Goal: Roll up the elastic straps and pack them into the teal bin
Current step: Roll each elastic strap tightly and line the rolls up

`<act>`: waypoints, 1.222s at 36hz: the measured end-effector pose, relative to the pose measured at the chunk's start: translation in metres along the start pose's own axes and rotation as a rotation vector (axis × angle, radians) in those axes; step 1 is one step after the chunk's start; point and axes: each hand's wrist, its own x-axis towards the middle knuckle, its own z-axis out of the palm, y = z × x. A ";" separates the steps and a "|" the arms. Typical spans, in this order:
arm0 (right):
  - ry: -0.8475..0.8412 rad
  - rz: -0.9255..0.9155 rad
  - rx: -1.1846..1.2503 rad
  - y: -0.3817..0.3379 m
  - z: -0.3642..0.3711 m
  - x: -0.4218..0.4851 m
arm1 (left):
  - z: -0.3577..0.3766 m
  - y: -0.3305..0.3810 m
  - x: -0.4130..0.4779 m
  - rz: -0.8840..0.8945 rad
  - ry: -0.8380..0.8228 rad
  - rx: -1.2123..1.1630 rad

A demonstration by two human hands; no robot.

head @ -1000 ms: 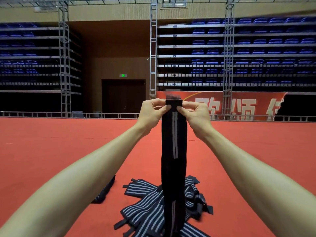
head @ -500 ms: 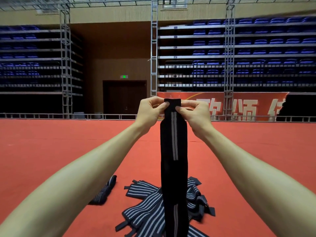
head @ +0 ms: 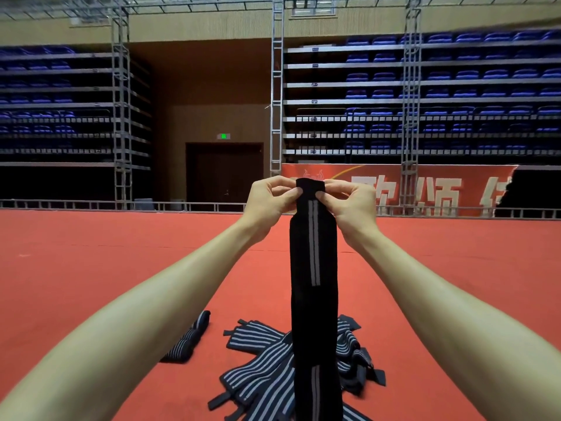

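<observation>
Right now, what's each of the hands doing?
Left hand: pinching the top end of the black strap.
Right hand: pinching the same end.

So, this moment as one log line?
strap: hangs down | left hand: pinches top | right hand: pinches top | pile: on floor

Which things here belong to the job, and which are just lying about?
Part of the job: long black elastic strap with grey stripes, pinched at its top by left hand and right hand; heap of striped straps below it; rolled-looking striped strap beside the heap.
Just there: red banner; blue seats; metal truss.
</observation>
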 end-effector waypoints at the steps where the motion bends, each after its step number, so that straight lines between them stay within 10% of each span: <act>1: 0.016 0.005 -0.013 0.001 0.000 0.000 | -0.001 0.000 0.000 -0.020 -0.003 -0.003; 28: -0.248 0.277 0.205 -0.002 -0.011 -0.001 | -0.007 -0.001 0.000 -0.053 0.015 0.027; 44: -0.046 0.232 0.189 -0.002 -0.004 -0.005 | -0.002 0.001 -0.001 0.020 0.065 0.082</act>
